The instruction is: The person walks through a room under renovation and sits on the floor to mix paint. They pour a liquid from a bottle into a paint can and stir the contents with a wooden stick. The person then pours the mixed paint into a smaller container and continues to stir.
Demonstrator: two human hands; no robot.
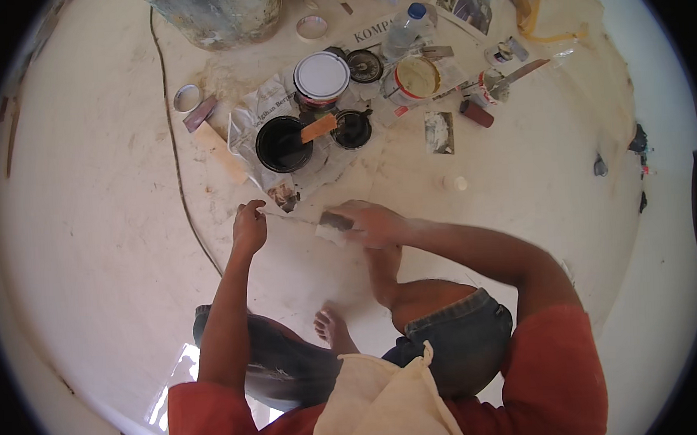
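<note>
Flat piece held in right hand, on the near side of the paint tin

Lidless tin of black paint (263,157) is taken as landmark. The dark-and-white flat piece (332,227) is seen on the tin's near side, toward the person and off to the right. It is gripped in the curled fingers of the right hand (370,223); exact kind cannot be told, blurred. Its dark strip is slanted, right end nearer the person. The left hand (249,226) is placed on the tin's near side, slightly left, and is the nearer hand to the tin. Its fingers are bent; whether anything is pinched cannot be told, though a faint thin line is seen running from the fingertips toward the piece. Key relation, as judged: the sideways gap between left fingertips and piece, just on the near side of the tin. A flat brown stick (319,128) is rested across the tin's right rim; a black-smeared lid (352,129) is placed right of it.
</note>
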